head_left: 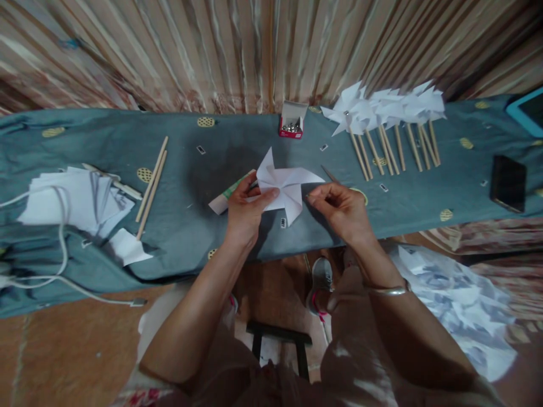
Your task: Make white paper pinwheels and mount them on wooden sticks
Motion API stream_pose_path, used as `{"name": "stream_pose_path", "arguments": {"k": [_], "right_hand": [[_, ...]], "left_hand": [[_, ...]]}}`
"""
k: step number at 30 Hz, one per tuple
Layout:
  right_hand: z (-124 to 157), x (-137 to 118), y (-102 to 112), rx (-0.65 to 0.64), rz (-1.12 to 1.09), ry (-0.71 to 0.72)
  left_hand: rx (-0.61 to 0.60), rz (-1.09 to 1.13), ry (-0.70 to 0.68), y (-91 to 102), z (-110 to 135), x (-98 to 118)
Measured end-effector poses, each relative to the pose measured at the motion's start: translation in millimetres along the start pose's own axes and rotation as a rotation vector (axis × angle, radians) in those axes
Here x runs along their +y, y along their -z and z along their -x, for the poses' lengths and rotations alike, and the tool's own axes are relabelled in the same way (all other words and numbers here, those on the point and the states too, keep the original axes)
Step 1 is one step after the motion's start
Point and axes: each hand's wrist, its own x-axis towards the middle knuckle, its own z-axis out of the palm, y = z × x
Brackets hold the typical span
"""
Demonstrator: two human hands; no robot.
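Observation:
A white paper pinwheel (288, 183) with folded, pointed blades is held over the middle of the table by my left hand (248, 206), thumb pressed near its centre. My right hand (339, 206) is just to its right, thumb and fingertips pinched together around something too small to make out. Beneath that hand lie scissors (328, 173), mostly covered, with a yellow-green handle edge showing. A green and white piece, perhaps a roll or box (219, 203), lies behind my left hand. Beyond the pinwheel stands an open red and white box (291, 134) with small shiny metal pieces, apparently thumbtacks.
Several finished pinwheels (382, 110) on wooden sticks lie at the back right. Far right are a dark phone (508, 183) and a blue-edged tablet (528, 110). On the left are stacked paper sheets (72, 203), two sticks (153, 186) and a white cable (63, 243).

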Motion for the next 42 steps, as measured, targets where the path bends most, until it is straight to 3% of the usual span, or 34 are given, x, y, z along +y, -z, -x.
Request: {"name": "stream_pose_path", "arguments": {"k": [11,20,23,27,33,42], "right_hand": [[-2,-6,3,0.071,-0.110,-0.023],[1,-18,10,0.181,-0.102,0.105],[10,-32,10,0.154,-0.016,0.233],[19,-45,4,0.069,0.125,0.300],[20,-39,-8,-0.034,0.213,0.322],[17,-28,-12,-0.047,0.219,0.281]], "left_hand": [[-0.012,-0.045,-0.025,2.3,0,-3],[-0.012,-0.089,-0.050,0.8,0,-4],[-0.016,-0.129,-0.083,0.8,0,-4],[-0.030,-0.188,-0.108,0.1,2,-6],[-0.060,-0.235,-0.138,-2.7,6,-7],[-0.099,-0.290,-0.140,-5.4,9,-6]]}}
